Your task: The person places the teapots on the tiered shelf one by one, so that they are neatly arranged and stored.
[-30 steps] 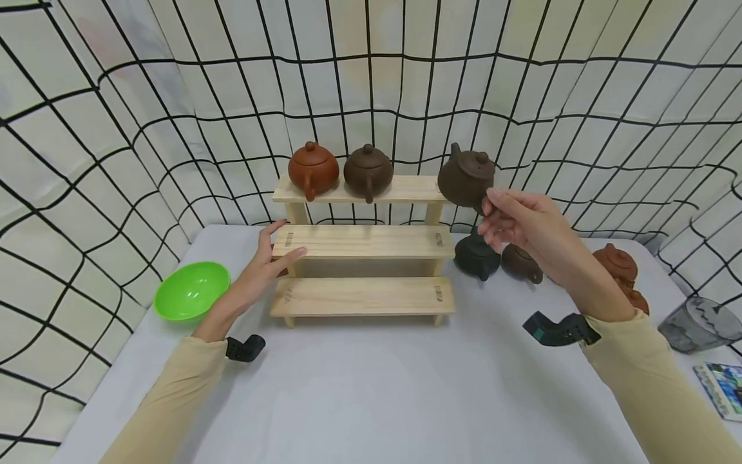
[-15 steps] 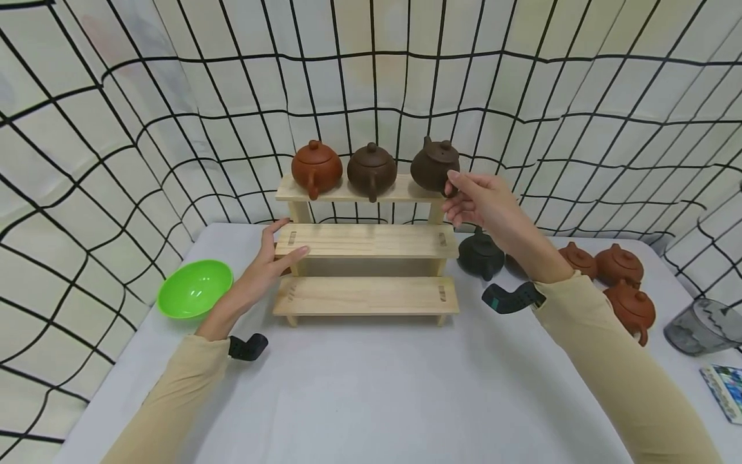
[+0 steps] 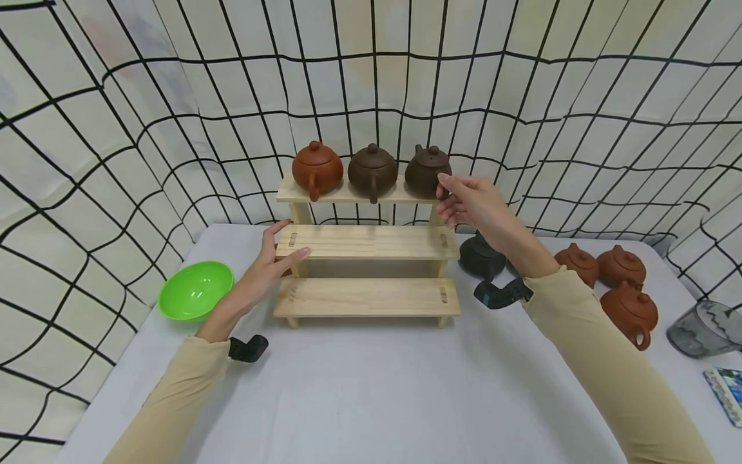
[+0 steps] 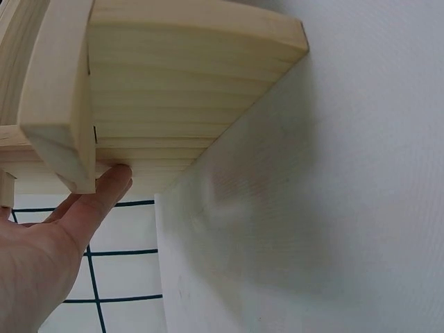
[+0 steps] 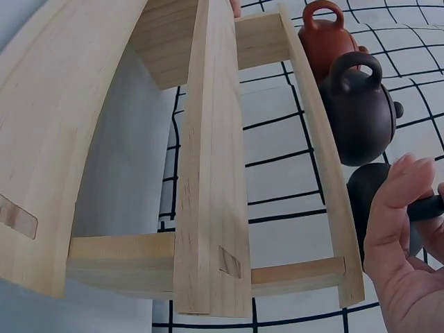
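Black grid (image 3: 374, 54) behind, nearer right hand (image 3: 480, 207) pinches handle (image 3: 442, 193) of dark teapot (image 3: 424, 173) at right end of top shelf (image 3: 288, 194), spout (image 3: 418, 149) away, left hand (image 3: 259, 274) gripping middle shelf (image 3: 371, 241).

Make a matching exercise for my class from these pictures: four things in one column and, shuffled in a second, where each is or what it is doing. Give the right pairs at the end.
Column 1
1. Left hand
2. Right hand
3. Green bowl
4. Black teapot

Column 2
A. Pinches the handle of a dark brown teapot
B. On the white table, to the right of the wooden stand
C. Holds the left end of the middle shelf
D. On the table, to the left of the stand

Right pairs: 1-C, 2-A, 3-D, 4-B
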`<state>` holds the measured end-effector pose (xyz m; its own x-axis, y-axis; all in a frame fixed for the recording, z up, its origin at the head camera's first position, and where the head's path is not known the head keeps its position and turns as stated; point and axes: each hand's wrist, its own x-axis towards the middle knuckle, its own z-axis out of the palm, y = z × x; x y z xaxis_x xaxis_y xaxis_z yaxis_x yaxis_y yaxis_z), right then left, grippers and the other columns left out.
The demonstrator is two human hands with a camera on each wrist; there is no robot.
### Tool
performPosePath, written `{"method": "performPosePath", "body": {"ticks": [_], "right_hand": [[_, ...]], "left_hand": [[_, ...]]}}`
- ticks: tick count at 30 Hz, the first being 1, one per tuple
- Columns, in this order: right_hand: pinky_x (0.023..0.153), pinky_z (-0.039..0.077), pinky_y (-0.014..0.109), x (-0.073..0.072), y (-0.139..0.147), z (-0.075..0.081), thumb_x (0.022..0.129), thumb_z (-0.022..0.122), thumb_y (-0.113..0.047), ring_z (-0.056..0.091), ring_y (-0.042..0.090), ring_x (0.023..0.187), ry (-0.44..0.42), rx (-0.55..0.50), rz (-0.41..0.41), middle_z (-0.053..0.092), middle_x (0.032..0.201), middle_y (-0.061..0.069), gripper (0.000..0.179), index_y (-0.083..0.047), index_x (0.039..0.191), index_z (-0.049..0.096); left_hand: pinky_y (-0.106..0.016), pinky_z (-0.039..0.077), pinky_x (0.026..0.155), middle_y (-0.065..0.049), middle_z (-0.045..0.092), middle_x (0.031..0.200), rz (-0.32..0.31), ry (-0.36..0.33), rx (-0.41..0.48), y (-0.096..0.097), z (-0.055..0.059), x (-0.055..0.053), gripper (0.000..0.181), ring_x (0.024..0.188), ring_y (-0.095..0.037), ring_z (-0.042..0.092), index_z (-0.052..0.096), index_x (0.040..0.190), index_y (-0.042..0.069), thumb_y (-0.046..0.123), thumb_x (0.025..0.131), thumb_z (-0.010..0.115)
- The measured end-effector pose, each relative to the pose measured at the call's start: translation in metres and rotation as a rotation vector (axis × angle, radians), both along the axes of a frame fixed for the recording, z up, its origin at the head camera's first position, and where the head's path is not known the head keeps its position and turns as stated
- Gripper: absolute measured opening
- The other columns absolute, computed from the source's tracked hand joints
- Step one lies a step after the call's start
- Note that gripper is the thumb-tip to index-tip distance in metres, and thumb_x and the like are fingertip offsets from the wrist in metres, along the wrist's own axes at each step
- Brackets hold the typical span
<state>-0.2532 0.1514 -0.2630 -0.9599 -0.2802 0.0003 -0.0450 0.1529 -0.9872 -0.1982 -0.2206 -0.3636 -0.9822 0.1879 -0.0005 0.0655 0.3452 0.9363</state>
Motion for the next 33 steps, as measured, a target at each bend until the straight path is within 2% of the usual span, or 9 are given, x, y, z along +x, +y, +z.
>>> {"method": "performPosePath", "body": {"ticks": [7,19,25,33], "right_hand": [[0.057,0.049,0.022,0.001,-0.005,0.003,0.111,0.052,-0.034,0.058,0.010,0.064,-0.003,0.011,0.006,0.067,0.080,0.002,0.036,0.001,0.108,0.060],[0.060,0.049,0.024,0.004,-0.015,0.003,0.113,0.050,-0.032,0.057,0.011,0.066,0.026,0.026,0.055,0.068,0.086,0.004,0.036,0.003,0.115,0.061],[0.062,0.051,0.024,0.006,-0.018,0.000,0.113,0.049,-0.031,0.059,0.012,0.067,0.020,0.009,0.039,0.066,0.090,0.006,0.035,0.002,0.118,0.060],[0.068,0.054,0.024,0.010,-0.014,-0.006,0.113,0.048,-0.030,0.064,0.013,0.073,0.010,0.000,0.020,0.067,0.103,0.012,0.033,-0.002,0.130,0.052]], "left_hand": [[-0.057,0.024,0.119,-0.030,0.026,0.158,0.000,0.004,0.005,0.000,0.002,0.000,0.088,0.142,-0.040,0.037,-0.008,0.165,0.015,0.032,0.108,0.057],[-0.058,0.023,0.120,-0.032,0.024,0.159,0.014,-0.020,0.004,-0.001,0.001,0.003,0.090,0.145,-0.040,0.034,-0.010,0.165,0.017,0.035,0.108,0.058],[-0.058,0.022,0.121,-0.032,0.024,0.160,0.011,-0.011,0.004,-0.001,0.000,0.002,0.090,0.146,-0.040,0.033,-0.010,0.165,0.015,0.033,0.108,0.057],[-0.059,0.022,0.120,-0.031,0.021,0.161,0.013,-0.021,0.001,0.002,0.000,0.001,0.092,0.147,-0.041,0.032,-0.010,0.165,0.017,0.036,0.107,0.058]]}}
